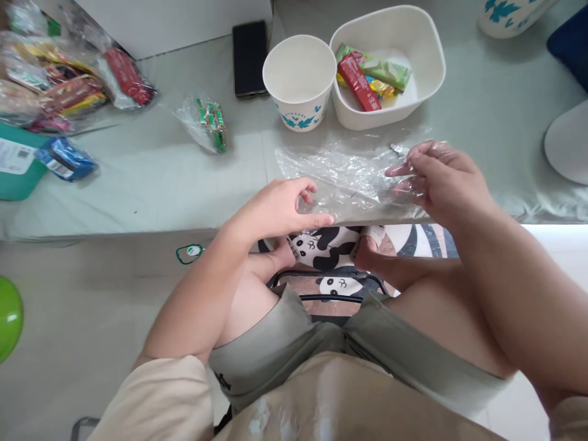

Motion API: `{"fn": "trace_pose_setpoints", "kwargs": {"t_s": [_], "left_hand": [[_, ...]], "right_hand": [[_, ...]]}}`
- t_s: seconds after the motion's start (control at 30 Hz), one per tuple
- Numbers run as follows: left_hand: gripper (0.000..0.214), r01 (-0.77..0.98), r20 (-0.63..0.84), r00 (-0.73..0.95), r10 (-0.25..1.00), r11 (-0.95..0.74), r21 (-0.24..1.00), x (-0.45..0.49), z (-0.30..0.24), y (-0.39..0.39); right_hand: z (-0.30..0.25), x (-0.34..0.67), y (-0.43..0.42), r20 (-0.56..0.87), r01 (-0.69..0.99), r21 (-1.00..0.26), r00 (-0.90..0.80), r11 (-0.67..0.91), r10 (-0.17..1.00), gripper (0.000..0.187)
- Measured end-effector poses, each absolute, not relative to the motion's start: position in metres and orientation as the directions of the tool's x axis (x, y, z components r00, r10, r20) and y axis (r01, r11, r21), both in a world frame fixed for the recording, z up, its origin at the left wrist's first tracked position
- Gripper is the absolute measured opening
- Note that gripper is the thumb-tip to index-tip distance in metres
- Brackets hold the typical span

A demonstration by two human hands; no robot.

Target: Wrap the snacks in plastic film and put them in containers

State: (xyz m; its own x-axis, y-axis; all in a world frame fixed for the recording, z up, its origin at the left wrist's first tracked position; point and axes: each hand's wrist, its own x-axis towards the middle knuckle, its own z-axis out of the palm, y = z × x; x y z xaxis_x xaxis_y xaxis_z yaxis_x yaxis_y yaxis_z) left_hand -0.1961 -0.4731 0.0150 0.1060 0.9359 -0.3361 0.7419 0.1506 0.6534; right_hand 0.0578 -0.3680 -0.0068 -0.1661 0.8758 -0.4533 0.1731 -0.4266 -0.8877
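Note:
A crumpled clear plastic bag (344,171) lies spread along the front edge of the cloth-covered surface. My right hand (443,174) grips its right end, with film around the fingertips. Over the bag's left end is my left hand (294,208), thumb and curled fingers apart, holding nothing that I can see. Just behind the bag stand a white paper cup (301,79) with teal leaf prints and a white tub (434,79). Inside the tub are a red packet (361,82), a green wrapper (390,70) and something yellow beneath them.
A black phone (250,59) lies left of the cup. Nearer left is a small clear pack of green-wrapped pieces (212,124). Bagged snacks (68,79), a blue packet (67,159) and a teal container (18,165) crowd the far left. A white rounded object (569,144) stands far right.

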Motion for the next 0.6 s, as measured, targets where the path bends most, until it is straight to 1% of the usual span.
{"fn": "trace_pose_setpoints", "kwargs": {"t_s": [0.07, 0.13, 0.2, 0.27, 0.33, 0.4, 0.47, 0.53, 0.6], "left_hand": [[0.058, 0.768, -0.366, 0.068, 0.928, 0.185, 0.613, -0.194, 0.013, -0.471], [0.055, 0.767, -0.365, 0.050, 0.930, 0.199, 0.610, -0.196, 0.012, -0.468], [0.037, 0.732, -0.359, 0.067, 0.931, 0.198, 0.652, -0.201, 0.011, -0.466], [0.017, 0.666, -0.326, 0.081, 0.942, 0.192, 0.721, -0.207, 0.009, -0.464], [0.006, 0.564, -0.240, 0.017, 0.971, 0.189, 0.804, -0.213, 0.007, -0.462], [0.005, 0.426, -0.162, -0.106, 0.981, 0.192, 0.884, -0.216, 0.005, -0.459], [0.010, 0.305, -0.158, -0.208, 0.965, 0.217, 0.927, -0.217, 0.003, -0.457], [0.017, 0.264, -0.197, -0.261, 0.945, 0.266, 0.927, -0.216, 0.001, -0.454], [0.019, 0.283, -0.218, -0.307, 0.926, 0.308, 0.908, -0.215, 0.000, -0.452]], "right_hand": [[-0.007, 0.057, -0.367, -0.410, 0.119, -0.911, -0.160, -0.395, 0.898, 0.023], [-0.009, 0.058, -0.365, -0.357, 0.070, -0.934, -0.180, -0.350, 0.917, 0.027], [-0.012, 0.059, -0.364, -0.300, 0.036, -0.953, -0.200, -0.299, 0.933, 0.029], [-0.014, 0.060, -0.364, -0.280, 0.023, -0.959, -0.193, -0.281, 0.940, 0.030], [-0.012, 0.060, -0.364, -0.303, 0.049, -0.953, -0.184, -0.299, 0.935, 0.026], [-0.009, 0.059, -0.365, -0.345, 0.114, -0.937, -0.176, -0.329, 0.922, 0.017], [-0.005, 0.058, -0.367, -0.376, 0.179, -0.921, -0.174, -0.346, 0.910, 0.010], [-0.002, 0.059, -0.368, -0.378, 0.219, -0.915, -0.171, -0.339, 0.910, 0.012], [-0.002, 0.061, -0.370, -0.368, 0.265, -0.911, -0.177, -0.316, 0.913, 0.015]]}}
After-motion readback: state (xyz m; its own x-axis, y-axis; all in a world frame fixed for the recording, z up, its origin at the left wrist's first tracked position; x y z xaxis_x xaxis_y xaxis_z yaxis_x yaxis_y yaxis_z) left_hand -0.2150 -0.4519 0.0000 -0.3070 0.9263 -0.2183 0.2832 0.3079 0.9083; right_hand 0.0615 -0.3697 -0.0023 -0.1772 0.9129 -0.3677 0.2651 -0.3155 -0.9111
